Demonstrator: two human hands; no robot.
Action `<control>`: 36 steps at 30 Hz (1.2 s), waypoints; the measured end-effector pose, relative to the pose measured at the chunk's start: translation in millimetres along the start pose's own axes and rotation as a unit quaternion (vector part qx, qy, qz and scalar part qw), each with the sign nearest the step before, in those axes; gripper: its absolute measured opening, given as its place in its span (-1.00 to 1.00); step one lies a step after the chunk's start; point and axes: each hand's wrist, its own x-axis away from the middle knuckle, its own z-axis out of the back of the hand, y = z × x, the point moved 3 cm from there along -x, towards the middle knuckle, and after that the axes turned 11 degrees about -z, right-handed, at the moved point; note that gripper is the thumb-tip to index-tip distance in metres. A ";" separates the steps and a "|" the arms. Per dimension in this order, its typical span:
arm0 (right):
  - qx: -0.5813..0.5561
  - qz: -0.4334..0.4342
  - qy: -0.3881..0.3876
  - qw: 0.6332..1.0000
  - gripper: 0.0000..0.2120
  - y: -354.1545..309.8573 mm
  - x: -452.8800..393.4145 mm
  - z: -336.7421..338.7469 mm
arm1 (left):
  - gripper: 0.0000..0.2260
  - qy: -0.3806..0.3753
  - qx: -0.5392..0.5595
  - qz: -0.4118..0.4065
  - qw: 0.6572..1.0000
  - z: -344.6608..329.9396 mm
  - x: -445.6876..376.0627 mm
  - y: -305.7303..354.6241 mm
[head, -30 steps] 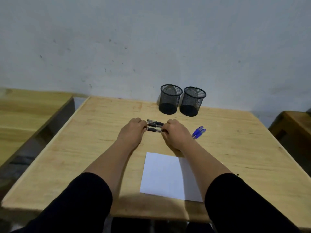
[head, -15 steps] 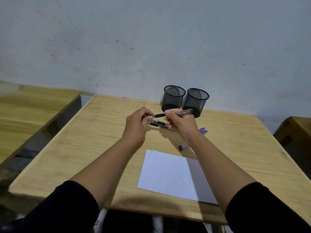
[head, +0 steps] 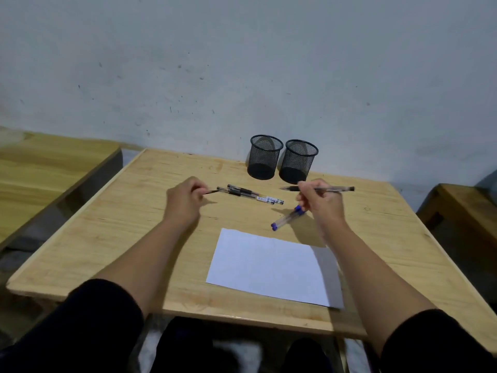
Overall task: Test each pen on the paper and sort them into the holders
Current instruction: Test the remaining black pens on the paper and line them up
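Above the wooden bench (head: 107, 232), both forearms reach forward out of dark sleeves, hands raised off the surface. On the right hand (head: 320, 203) the fingers (head: 305, 188) are curled round a black-ink pen (head: 333, 189), pinching it near its dark grip so the clear barrel runs level and sticks out to the right of them, the tip pointing left. On the left hand (head: 183, 203) the fingers (head: 197, 188) are bent and pinch a small dark pen cap (head: 212, 192), which juts out just to their right.

Two more black pens (head: 250, 195) lie side by side on the bench between the two hands, just right of the cap; their barrels are clear with dark rubbery grips and white labels. Two blue-capped pens (head: 286, 219) lie together under and just left of the right fingers, partly hidden by that hand. That makes five pens.

Beyond the fingers stand two round black wire-mesh holders (head: 265, 157), close together, each tapering toward the base. One white rectangular sheet of paper (head: 269, 265) lies flat nearer the body, below the right hand, between the forearms.
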 end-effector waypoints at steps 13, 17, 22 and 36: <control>-0.018 -0.110 -0.072 0.991 -0.90 32.4 16.5 -31.2 | -0.89 -0.171 -0.043 -0.062 0.982 -37.8 21.9 1.5; 0.040 -0.087 -0.089 0.991 -0.92 27.4 24.6 -42.2 | -0.87 -0.157 -0.015 -0.049 0.986 -14.4 30.2 11.2; 0.013 -0.106 -0.171 0.980 -0.86 32.8 47.2 -59.5 | -0.89 -0.216 -0.055 -0.105 0.969 27.2 72.4 11.1; 0.191 -0.043 -0.270 0.943 -0.90 59.0 86.2 -87.2 | -0.76 -0.239 -0.111 -0.204 0.943 33.0 102.2 -11.6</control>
